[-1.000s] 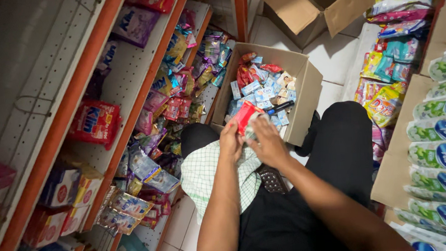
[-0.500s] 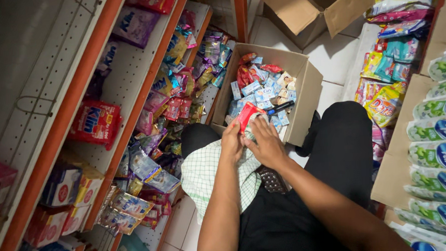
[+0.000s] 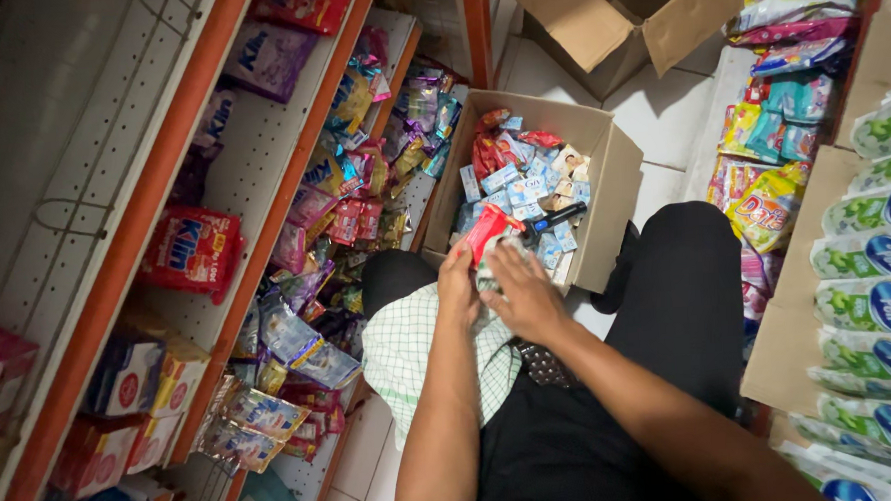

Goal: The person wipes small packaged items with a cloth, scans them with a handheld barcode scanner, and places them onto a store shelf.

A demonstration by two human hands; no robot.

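Over the lap, the left hand (image 3: 457,285) is pinching a red sachet (image 3: 490,231) while the right hand (image 3: 526,299) is lying loosely spread beside it, and a slack pinch could be dropping it among the packets in the open cardboard box (image 3: 603,188) beyond.

Red sachet (image 3: 489,231) above box (image 3: 602,173) of packets.

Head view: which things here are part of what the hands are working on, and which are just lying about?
In hand:
left hand
right hand
red packet
open box of small packets

Lying about:
shelf sachets
empty carton
stacked green-and-white packs
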